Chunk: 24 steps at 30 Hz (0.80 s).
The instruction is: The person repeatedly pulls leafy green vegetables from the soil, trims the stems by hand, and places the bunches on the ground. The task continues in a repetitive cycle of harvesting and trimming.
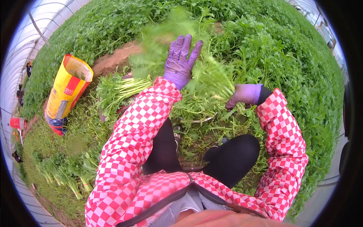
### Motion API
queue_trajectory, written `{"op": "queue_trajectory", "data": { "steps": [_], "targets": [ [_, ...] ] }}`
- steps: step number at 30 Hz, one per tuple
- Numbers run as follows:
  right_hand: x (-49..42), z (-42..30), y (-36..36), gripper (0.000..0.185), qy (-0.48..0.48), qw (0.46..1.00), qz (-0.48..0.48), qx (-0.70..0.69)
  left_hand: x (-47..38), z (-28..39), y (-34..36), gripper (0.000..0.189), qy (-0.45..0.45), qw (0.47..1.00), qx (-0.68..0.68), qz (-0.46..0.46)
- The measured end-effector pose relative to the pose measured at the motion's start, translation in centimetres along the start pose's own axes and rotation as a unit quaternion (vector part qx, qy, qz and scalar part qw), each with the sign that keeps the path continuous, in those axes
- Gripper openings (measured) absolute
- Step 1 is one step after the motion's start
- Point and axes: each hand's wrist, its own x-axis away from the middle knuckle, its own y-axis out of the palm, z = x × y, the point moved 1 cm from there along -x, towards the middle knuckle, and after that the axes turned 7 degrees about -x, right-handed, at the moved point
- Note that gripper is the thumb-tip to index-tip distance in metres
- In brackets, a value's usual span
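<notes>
My left hand (180,62), in a purple glove, is spread with its fingers apart over blurred green leaves at the top middle. At the right, my right hand (244,95), gloved too, grips the stem end of a bunch of leafy greens (219,76), whose leaves point up and left. Left of my left forearm lies a pile of cut greens (122,92), its pale stems pointing right. Between my knees and the hands, a thin curved metal edge (202,119) shows among loose greens; the rest of it is hidden.
A yellow and red sack (68,88) stands open-topped at the left. Tied bunches of greens (71,176) lie at lower left. Dense growing greens (283,56) fill the far side and right. A strip of bare soil (116,58) runs at upper left. People are small at the far left edge.
</notes>
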Motion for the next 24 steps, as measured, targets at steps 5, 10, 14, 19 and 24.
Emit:
{"op": "queue_trajectory", "data": {
  "steps": [5,10,14,19,24],
  "targets": [
    [-0.9,-2.4,2.4,0.041,0.061,0.96,0.033,0.27,3.7,-0.1,0.1,0.073,0.079,0.993,-0.073,-0.05],
    [0.1,-3.2,-0.5,0.047,-0.06,0.957,0.138,0.248,4.6,-2.3,0.6,0.052,0.015,0.98,0.038,-0.196],
    [1.4,-1.1,-4.5,0.038,-0.102,0.955,0.25,-0.125,5.2,-4.0,0.8,0.047,-0.149,0.944,0.17,-0.241],
    [-8.6,3.6,-3.4,0.079,0.072,0.935,0.346,0.029,6.0,-3.0,2.5,0.028,-0.421,0.741,0.362,-0.379],
    [-14.6,3.1,3.2,0.087,-0.301,0.753,-0.104,-0.576,6.9,-0.5,3.0,0.03,-0.378,0.427,0.728,-0.38]
  ]
}}
